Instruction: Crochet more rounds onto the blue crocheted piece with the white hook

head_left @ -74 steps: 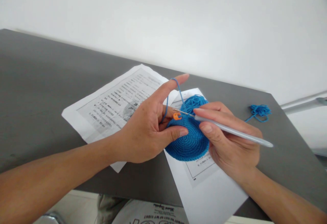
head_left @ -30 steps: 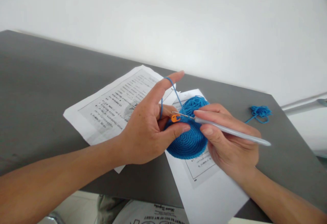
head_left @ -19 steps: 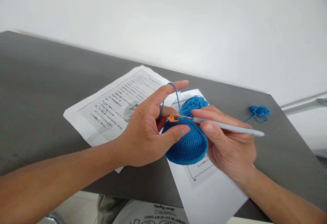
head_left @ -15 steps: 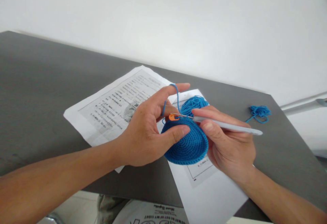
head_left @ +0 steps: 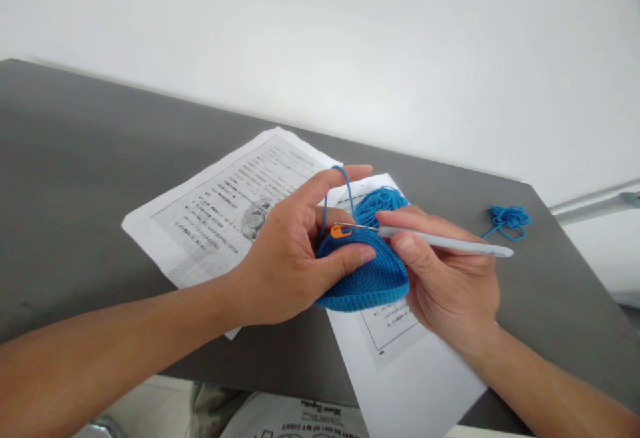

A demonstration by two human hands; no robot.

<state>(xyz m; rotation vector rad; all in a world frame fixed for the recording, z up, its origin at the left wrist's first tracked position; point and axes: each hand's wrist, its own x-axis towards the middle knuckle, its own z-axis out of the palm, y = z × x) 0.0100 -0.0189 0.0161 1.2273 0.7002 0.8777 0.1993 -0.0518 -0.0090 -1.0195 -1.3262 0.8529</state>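
Observation:
My left hand grips a round blue crochet piece, thumb on its inner face. A strand of blue yarn loops over the raised left index finger. Between my right thumb and fingers is a crochet hook with a pale grey handle; my right hand is closed around it. The hook's thin metal tip lies at the upper edge of the piece, beside an orange stitch marker. Whether the tip is inside a stitch I cannot tell.
Behind the hands lies a bundle of blue yarn on a printed sheet. Another printed sheet is at the left. A small yarn tangle rests on the right of the grey table, which stands against a white wall.
The crochet piece has tilted, so its lower edge sits higher and its inner face looks flatter. The hook's handle has risen slightly. Both hands keep their hold.

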